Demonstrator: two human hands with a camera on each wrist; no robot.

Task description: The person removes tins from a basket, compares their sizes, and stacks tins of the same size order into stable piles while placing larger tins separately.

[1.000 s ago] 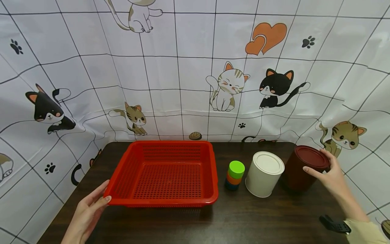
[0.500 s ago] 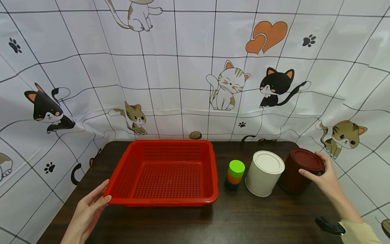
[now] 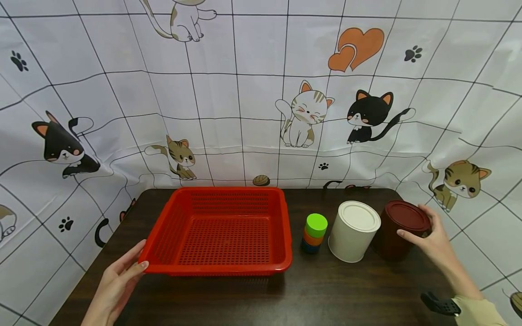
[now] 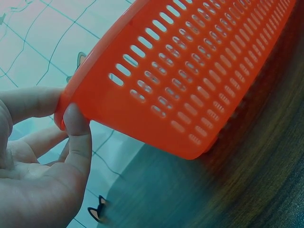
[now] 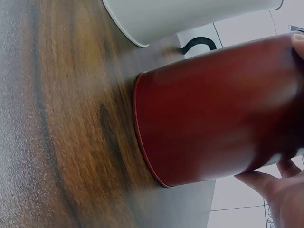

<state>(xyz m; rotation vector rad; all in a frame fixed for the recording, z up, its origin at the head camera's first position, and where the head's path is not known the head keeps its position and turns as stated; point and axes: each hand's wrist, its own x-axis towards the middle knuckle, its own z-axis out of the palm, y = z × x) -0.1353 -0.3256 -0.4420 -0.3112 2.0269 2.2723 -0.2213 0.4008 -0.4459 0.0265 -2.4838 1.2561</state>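
At the left, my left hand (image 3: 116,281) pinches the near left corner of a red perforated plastic basket (image 3: 220,270) between thumb and fingers. The left wrist view shows the thumb on the basket's rim (image 4: 76,92), with fingers on the other side. My right hand (image 3: 437,242) grips a dark red canister (image 3: 392,240) near its lidded top, the thumb on the front and fingers around the far side. That canister stands upright, its base (image 5: 142,133) seemingly on the table in the right wrist view. Just left of it is a white lidded canister (image 3: 351,240).
Between basket and white canister stands a small stack of green, orange and dark blue round pieces (image 3: 314,233). Everything is on a dark wooden table (image 3: 326,294). A white cat-print sheet (image 3: 253,99) hangs behind and along both sides.
My right hand has brought the dark red canister leftward and slightly nearer, close to the white one. It has gone from tilted to upright. The left hand and basket have stayed put.
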